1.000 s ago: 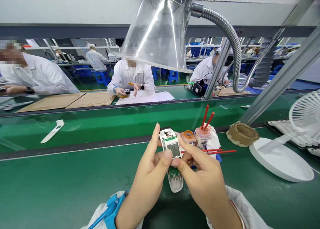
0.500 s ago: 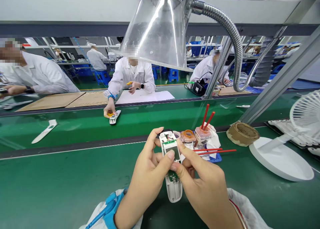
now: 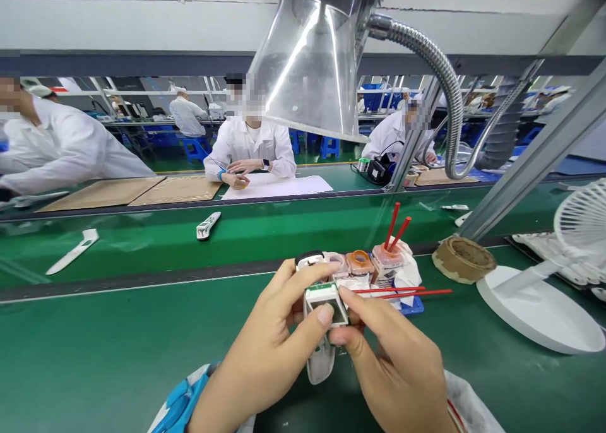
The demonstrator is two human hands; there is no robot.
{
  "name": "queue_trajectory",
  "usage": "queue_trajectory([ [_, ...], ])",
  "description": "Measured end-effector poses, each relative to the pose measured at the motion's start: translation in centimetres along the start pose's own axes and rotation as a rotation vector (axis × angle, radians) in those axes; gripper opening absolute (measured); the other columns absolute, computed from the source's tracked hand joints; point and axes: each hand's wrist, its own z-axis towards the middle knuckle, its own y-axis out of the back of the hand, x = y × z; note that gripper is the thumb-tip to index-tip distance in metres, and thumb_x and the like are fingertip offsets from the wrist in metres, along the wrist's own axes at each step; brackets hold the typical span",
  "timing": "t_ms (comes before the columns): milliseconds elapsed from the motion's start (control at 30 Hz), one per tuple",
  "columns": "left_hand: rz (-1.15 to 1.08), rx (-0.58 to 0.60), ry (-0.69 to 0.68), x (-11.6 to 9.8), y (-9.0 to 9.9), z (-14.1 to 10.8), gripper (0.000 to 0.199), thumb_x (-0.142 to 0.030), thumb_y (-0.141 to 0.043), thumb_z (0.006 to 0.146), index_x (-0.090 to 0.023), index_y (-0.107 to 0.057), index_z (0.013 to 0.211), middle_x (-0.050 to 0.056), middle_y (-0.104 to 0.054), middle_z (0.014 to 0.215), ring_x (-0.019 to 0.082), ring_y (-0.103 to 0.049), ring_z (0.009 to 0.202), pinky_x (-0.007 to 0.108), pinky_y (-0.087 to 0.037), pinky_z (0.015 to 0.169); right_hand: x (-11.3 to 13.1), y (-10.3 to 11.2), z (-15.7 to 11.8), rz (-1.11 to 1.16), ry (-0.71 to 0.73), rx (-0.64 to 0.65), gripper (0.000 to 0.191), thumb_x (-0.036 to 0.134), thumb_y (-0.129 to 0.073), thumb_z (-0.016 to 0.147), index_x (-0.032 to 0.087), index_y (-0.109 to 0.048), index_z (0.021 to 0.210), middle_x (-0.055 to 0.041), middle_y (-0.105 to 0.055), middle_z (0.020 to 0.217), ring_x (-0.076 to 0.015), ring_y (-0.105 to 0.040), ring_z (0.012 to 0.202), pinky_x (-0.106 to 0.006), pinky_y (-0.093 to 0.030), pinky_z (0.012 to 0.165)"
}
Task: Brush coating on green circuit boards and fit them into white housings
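At lower centre, the left hand [image 3: 266, 333] clasps the white casing [image 3: 320, 365], the right hand [image 3: 398, 352] pinches the screen module [image 3: 337, 309]; probably light, stiff, fragile, safer by edges.

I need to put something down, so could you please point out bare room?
The widest bare patch is the green tabletop left of the left hand, bordered by the dark strip along its far edge. A smaller one lies between the right hand and the white fan base. Beyond the right hand, jars and red sticks crowd together.
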Motion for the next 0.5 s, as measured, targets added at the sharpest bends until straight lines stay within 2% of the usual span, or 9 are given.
queue_trajectory([
  [133,0.041,0.055,-0.008,-0.2,0.7,-0.3,0.028,-0.040,-0.050,0.086,-0.035,-0.056,0.113,0.003,-0.054,0.111,0.025,-0.041,0.114,0.029,-0.044,0.082,-0.2,-0.3,-0.4,0.060,0.060,-0.005,0.018,0.024,-0.051,0.092,0.015,-0.059,0.105,-0.0005,-0.067,0.084,-0.0052,-0.062,0.076,-0.008,-0.047,0.076],
  [333,0.011,-0.021,-0.066,0.2,0.5,-0.5,0.019,-0.036,-0.051,0.086,-0.031,-0.053,0.103,0.000,-0.056,0.098,0.019,-0.050,0.087,0.030,-0.040,0.080,-0.2,-0.4,-1.3,0.151,0.030,-0.035,0.023,0.018,-0.055,0.089,0.015,-0.056,0.112,-0.0011,-0.065,0.090,-0.0066,-0.061,0.079,-0.012,-0.050,0.074],
  [500,0.028,-0.084,-0.106,-0.2,-0.3,-0.3,0.010,-0.033,-0.047,0.089,-0.029,-0.053,0.096,-0.001,-0.056,0.088,0.017,-0.050,0.079,0.028,-0.038,0.078,-0.1,-0.7,-1.9,0.166,-0.021,-0.100,0.026,0.019,-0.058,0.087,0.018,-0.057,0.113,-0.0001,-0.066,0.090,-0.0079,-0.062,0.081,-0.012,-0.051,0.073],
])
